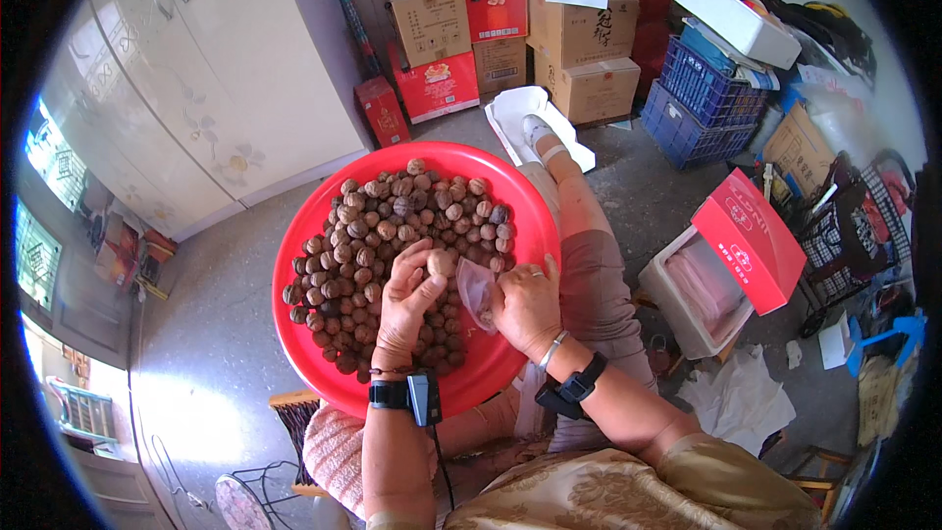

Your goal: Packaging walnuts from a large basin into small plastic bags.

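Observation:
A large red plastic basin [313, 368] rests across my lap, with a heap of brown walnuts [368, 235] spread over its bottom. Above the heap, my left hand [405, 302] pinches a single paler walnut [440, 263] between thumb and fingers. Close by on the right, my right hand [526, 305] grips a small translucent pinkish bag [477, 294] over the basin's right side. The bag's upper end spreads towards the held walnut, apart from it. What lies inside the bag is too blurred to tell.
On the floor at right stands a white foam box [684, 316] holding pink bags, its red lid [751, 239] tilted. Blue crates [699, 121] and stacked cardboard boxes [585, 37] line the back. A white cabinet [243, 66] stands left; a round stool [243, 500] is at lower left.

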{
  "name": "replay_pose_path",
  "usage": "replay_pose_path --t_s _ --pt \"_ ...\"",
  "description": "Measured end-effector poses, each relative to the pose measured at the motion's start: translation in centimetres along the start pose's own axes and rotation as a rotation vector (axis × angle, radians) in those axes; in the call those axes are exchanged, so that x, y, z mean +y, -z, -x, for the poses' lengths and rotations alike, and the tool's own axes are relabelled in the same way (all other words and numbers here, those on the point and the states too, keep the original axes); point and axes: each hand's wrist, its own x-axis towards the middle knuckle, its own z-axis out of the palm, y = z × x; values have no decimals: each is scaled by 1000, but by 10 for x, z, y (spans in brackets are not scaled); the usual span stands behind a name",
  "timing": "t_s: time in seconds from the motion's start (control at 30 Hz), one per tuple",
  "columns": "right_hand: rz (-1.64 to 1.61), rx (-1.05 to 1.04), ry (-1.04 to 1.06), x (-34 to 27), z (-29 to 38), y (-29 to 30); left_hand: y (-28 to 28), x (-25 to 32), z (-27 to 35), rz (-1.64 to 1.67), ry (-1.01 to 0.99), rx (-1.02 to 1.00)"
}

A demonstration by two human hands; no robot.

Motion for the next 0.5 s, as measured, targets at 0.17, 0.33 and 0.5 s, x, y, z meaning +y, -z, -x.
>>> replay_pose_path --t_s 0.17,0.33,0.5 --pt "34 -29 -17 3 -1 -1 -11 0 0 -671 -231 -56" --pt "110 -11 40 4 2 -7 6 -20 -6 -764 -207 154" --pt "95 -43 20 4 1 -3 12 -39 -6 -830 -73 89"
